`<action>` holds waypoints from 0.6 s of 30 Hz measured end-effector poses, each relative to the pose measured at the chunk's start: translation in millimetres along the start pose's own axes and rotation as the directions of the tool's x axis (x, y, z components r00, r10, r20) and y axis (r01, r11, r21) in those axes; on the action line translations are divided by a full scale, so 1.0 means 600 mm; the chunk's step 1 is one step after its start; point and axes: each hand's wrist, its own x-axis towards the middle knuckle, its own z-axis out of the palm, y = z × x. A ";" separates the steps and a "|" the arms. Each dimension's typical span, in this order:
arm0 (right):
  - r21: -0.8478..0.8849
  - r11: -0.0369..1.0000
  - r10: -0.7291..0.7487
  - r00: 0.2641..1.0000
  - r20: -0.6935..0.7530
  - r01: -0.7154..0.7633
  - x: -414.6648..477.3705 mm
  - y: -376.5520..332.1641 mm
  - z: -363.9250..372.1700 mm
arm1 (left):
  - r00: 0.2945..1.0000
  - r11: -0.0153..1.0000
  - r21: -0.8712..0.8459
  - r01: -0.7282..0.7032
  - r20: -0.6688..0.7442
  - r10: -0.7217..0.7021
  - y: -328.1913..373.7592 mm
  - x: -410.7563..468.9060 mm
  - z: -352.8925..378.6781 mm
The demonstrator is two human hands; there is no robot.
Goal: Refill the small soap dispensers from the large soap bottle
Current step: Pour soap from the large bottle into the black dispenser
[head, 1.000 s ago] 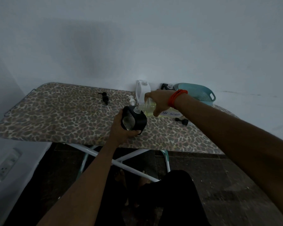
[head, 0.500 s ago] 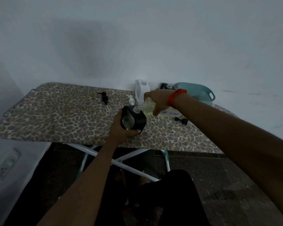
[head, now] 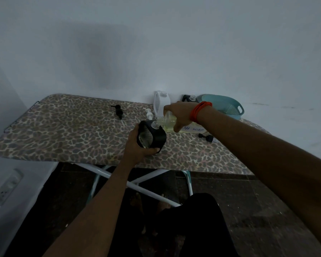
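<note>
Nothing shifted much: right hand (head: 181, 115) curls its fingers round clear yellow-filled large soap bottle (head: 170, 121), axis near level, neck pointing left into black small dispenser (head: 153, 137), gripped by left hand (head: 137, 146) over leopard-print board (head: 63, 130).

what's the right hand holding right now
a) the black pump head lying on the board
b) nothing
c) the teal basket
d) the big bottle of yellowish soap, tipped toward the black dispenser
d: the right hand grips the large soap bottle, which is tilted with its neck at the top of the black dispenser held by the left hand.
</note>
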 end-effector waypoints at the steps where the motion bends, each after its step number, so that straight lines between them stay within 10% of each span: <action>1: 0.002 1.000 -0.001 1.000 0.000 0.001 0.000 0.000 0.000 | 1.000 1.000 -0.003 -0.001 0.002 0.001 0.000 0.000 0.000; 18: -0.022 1.000 0.006 1.000 0.006 -0.006 -0.001 -0.002 -0.002 | 1.000 0.999 -0.034 -0.017 0.009 0.017 0.003 -0.001 0.000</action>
